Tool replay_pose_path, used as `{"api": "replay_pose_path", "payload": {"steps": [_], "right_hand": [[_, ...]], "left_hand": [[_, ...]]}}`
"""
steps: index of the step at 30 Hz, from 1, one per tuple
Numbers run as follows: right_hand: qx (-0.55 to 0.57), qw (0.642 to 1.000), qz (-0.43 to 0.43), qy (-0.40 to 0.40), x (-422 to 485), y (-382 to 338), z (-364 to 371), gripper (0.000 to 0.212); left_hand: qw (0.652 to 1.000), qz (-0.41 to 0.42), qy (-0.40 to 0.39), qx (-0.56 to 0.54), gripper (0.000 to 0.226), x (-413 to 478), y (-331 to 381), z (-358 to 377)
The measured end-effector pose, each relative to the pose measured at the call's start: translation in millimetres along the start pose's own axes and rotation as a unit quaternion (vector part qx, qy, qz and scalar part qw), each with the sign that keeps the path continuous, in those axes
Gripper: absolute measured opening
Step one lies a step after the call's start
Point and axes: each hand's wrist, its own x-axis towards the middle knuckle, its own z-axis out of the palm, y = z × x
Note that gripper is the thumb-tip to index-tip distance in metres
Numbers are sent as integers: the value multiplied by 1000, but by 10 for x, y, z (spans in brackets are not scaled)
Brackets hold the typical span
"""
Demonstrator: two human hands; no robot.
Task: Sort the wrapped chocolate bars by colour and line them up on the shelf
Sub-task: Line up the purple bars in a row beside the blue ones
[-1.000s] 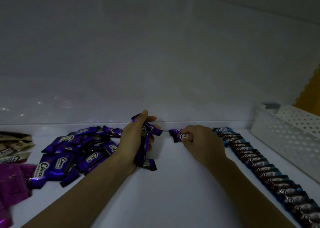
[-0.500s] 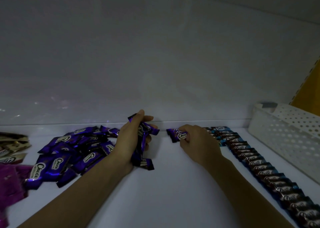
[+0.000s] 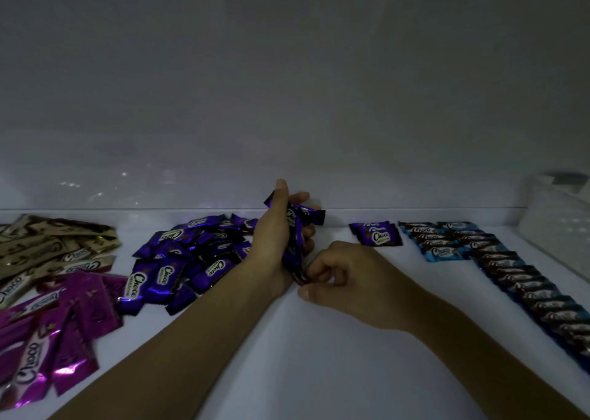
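Grip status: left hand (image 3: 274,240) clasps an upright bundle of dark purple foil-wrapped chocolate bars (image 3: 295,228) above the white shelf (image 3: 319,355). Right hand (image 3: 348,279) pinches the bundle's lower end between thumb and curled fingers (image 3: 321,268).

Step in hand: feeding purple bars 1 at a time into the short purple row (image 3: 376,236) at the back edge, just beside the long blue-wrapped row (image 3: 510,276). Next move calls for drawing 1 bar free without loosening the rest, then laying it against the row's front bar, label up.

Loose purple pile (image 3: 191,253), magenta bars (image 3: 57,317) and gold bars (image 3: 48,244) lie to the left, not in lines. White perforated basket (image 3: 558,228) at far right is blurred; its contents cannot be told.
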Motion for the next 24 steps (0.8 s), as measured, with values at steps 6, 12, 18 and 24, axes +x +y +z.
{"api": "replay_pose_path", "payload": {"steps": [6, 12, 18, 24], "right_hand": [[168, 979, 99, -60, -17, 133, -313, 12], [-37, 995, 87, 30, -50, 353, -476, 10], [-80, 991, 106, 12, -64, 398, -499, 42], [-127, 988, 79, 46, -66, 386, -455, 12]], "left_hand": [[1000, -4, -13, -21, 43, 43, -13, -25], [1000, 10, -11, 19, 42, 75, -41, -1], [998, 24, -12, 65, 43, 61, -51, 8], [994, 37, -25, 103, 41, 77, -97, 7]]}}
